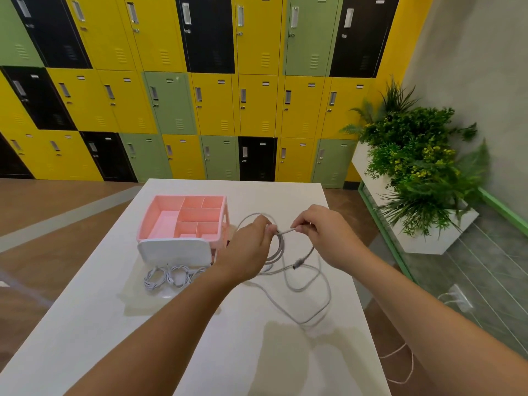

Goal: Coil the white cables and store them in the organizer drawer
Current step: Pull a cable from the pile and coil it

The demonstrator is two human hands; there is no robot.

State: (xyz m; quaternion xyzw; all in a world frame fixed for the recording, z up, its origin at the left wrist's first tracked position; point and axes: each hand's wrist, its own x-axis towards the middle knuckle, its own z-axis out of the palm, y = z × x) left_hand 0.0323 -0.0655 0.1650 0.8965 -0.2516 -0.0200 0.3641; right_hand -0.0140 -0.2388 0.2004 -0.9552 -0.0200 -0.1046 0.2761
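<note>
Fingers of the left hand [248, 247] curl round several round loops of thin white cable [280, 247] above the glossy white surface [257, 355]. The right hand [325, 232] pinches the strand just beside it, slack trailing over the surface. Two coiled cables [171, 277] lie before the pink plastic compartmented organizer [183, 221].

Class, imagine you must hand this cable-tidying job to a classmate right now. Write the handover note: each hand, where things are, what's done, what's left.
Left hand: grips the loops wound so far of the white cable.
Right hand: pinches a strand of it beside the coil.
The rest of it trails loose across the table.
Done: coiled cables lie in front of the pink organizer; whether a drawer holds them, I cannot tell.
Left: finish this coil, store everything.
</note>
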